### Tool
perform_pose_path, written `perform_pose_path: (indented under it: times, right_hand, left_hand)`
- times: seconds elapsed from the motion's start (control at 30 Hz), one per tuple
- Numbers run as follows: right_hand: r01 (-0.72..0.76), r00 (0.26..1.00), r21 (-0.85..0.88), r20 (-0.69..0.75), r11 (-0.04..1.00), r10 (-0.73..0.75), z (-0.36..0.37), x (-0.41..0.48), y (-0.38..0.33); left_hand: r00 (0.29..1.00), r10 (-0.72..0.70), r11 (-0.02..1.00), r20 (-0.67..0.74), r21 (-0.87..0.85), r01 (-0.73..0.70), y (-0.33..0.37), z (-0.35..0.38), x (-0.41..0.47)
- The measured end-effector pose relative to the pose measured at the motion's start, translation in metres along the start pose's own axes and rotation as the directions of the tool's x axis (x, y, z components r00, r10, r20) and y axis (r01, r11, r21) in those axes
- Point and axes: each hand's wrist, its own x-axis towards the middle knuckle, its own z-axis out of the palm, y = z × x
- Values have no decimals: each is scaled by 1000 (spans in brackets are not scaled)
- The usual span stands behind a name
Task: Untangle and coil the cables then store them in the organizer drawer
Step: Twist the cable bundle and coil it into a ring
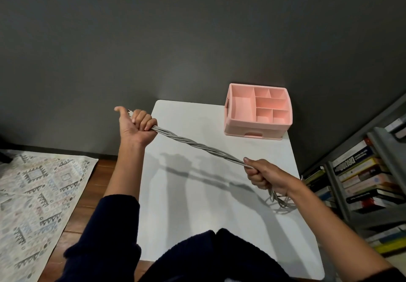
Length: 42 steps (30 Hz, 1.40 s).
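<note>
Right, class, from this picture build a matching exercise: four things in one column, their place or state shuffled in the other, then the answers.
1. cables
2. organizer
3. rug
4. books

A. patterned, lying at the far left
B. twisted together, stretched between the left hand and the right hand
C. stacked on the shelf at the right
D. pink, at the far right corner of the table

Pairs: 1-B, 2-D, 3-A, 4-C.
</note>
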Motion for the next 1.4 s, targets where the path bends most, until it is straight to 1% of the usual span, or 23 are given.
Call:
perform_pose_path:
  times: [0.07,0.1,0.2,0.27,0.33,0.37,0.43,0.5,0.53,0.57,0.6,0.7,0.73,0.8,0.83,0.87,0.93,1.07,1.1,1.17,1.27,1.33,1.4]
  right_hand:
    - [-69,996,131,70,989,60,-8,-2,0]
    - [-71,993,156,108,985,54,-14,-4,0]
    - [31,989,161,141,986,-54,-29,-14,-2]
    - [112,990,104,78,988,-120,-32,-20,-2]
    - [198,977,-87,-61,976,-204,-28,-22,-4]
    - [237,952,-219,-140,947,-271,-25,-20,-4]
    - [245,868,-501,-268,830,-418,-20,-15,-2]
    - [88,775,-747,-365,659,-516,-16,-8,6]
    - [-3,728,-816,-398,578,-558,-13,-7,8]
    - [-57,700,-844,-414,533,-582,-10,-5,9]
    - [-84,702,-844,-428,530,-570,-7,-4,8]
    - [-146,806,-778,-452,611,-383,-9,3,3]
    - [-119,848,-721,-432,683,-308,-13,4,3]
    - [26,929,-443,-320,896,-186,-21,3,5]
    - [72,959,-268,-245,961,-141,-24,-1,6]
    - [82,977,-118,-185,990,-103,-28,-5,7]
    - [62,989,59,-140,996,-54,-36,-11,8]
    - [108,978,196,-199,975,-68,-54,-17,0]
    - [130,972,216,-223,968,-81,-58,-18,-3]
    - [175,956,239,-272,955,-107,-65,-20,-9]
    - [207,924,243,-366,948,-108,-74,-17,-13]
    - [212,898,219,-427,952,-102,-79,-14,-13]
    - [206,877,170,-469,964,-105,-83,-12,-12]
  left_hand:
    - [1000,-14,1000,1,11,14,-6,0,1]
    - [1000,-22,1000,-7,13,22,-9,-1,2]
    - [998,-42,999,-55,3,42,-12,-5,2]
    - [995,-50,999,-85,-7,50,-10,-6,3]
    - [992,-54,999,-110,-9,53,-8,-7,5]
    - [991,-54,999,-119,-8,53,-7,-7,5]
    - [990,-51,999,-131,-22,49,-6,-7,5]
    - [989,-55,998,-137,-49,49,-6,-5,4]
    - [989,-57,997,-135,-61,49,-7,-4,3]
    - [990,-57,996,-128,-71,48,-7,-2,2]
    - [991,-55,996,-120,-78,46,-8,0,1]
    - [996,-46,998,-74,-54,42,-11,2,-2]
    - [998,-47,999,-51,-24,46,-11,2,-3]
    - [998,-60,995,28,81,57,-10,1,-5]
    - [994,-73,986,84,156,60,-10,0,-7]
    - [987,-88,971,136,233,55,-11,0,-8]
    - [969,-123,940,215,339,44,-13,-3,-13]
    - [935,-194,895,296,443,46,-22,-8,-20]
    - [936,-196,857,293,515,19,-23,-10,-20]
    - [947,-202,733,251,679,-23,-26,-13,-20]
    - [935,-319,537,157,843,41,-28,-14,-23]
    - [881,-464,382,90,918,107,-29,-13,-30]
    - [787,-617,255,31,953,162,-31,-14,-35]
